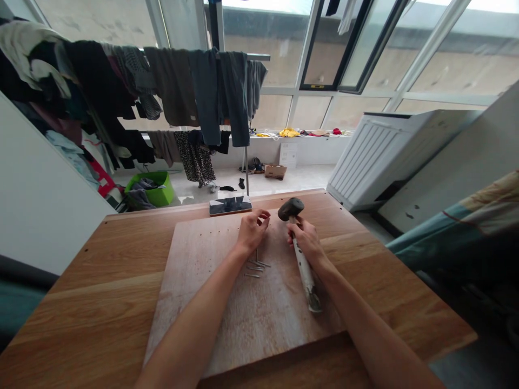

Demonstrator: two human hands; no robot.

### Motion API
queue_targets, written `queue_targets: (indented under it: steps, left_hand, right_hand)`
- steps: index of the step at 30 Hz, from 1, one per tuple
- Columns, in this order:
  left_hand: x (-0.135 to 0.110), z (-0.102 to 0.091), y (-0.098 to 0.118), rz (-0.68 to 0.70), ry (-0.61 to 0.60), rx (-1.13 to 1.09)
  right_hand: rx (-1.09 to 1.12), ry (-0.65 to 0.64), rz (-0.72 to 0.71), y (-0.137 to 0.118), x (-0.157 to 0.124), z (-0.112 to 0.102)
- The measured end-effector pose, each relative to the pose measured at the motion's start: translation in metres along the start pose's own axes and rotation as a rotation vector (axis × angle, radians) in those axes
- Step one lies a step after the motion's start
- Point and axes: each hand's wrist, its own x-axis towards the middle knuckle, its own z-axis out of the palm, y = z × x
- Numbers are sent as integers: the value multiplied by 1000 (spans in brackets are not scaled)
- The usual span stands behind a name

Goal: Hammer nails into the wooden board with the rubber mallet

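Hammer (302, 266) slants over the board (263, 319) on the tabletop (377, 281), right grip (305, 237) closed round its handle near the head; left grip (253, 229) half-curled, contents unclear. Light taps seem best, fingertips clear, loose nails (255, 268) aside.

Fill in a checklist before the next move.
1. Right hand on black-headed hammer with pale, worn handle: ok, gripped near the head.
2. Left hand clear of hammer head: ok, a gap shows.
3. Something pinched in that hand: cannot tell, too small.
4. Pale rectangular wooden board clear of thin silvery metal nails: not ok, several lie loose.
5. Black-screened rectangular phone off the board: ok, on the brown wooden table.
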Motion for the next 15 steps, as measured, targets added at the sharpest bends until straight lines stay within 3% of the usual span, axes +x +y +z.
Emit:
queue_targets:
  steps: [15]
  left_hand:
    - [0, 5, -4, 49, -26, 39]
  right_hand:
    - [-7, 1, -14, 3, 0, 5]
